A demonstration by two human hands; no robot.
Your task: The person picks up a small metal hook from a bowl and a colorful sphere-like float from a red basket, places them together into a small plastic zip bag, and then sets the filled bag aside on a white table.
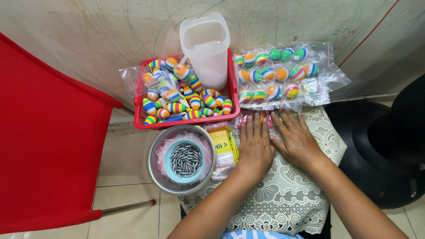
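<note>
White lace cloth (305, 190) at lower centre bears two flat, open hands: left hand (254, 148), right hand (297, 140), below bagged striped floats (276, 77).

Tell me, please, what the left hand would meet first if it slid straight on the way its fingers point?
The left hand points up the picture. Its fingers already reach small pink items; just past them probably lie the clear bags of striped floats.
</note>
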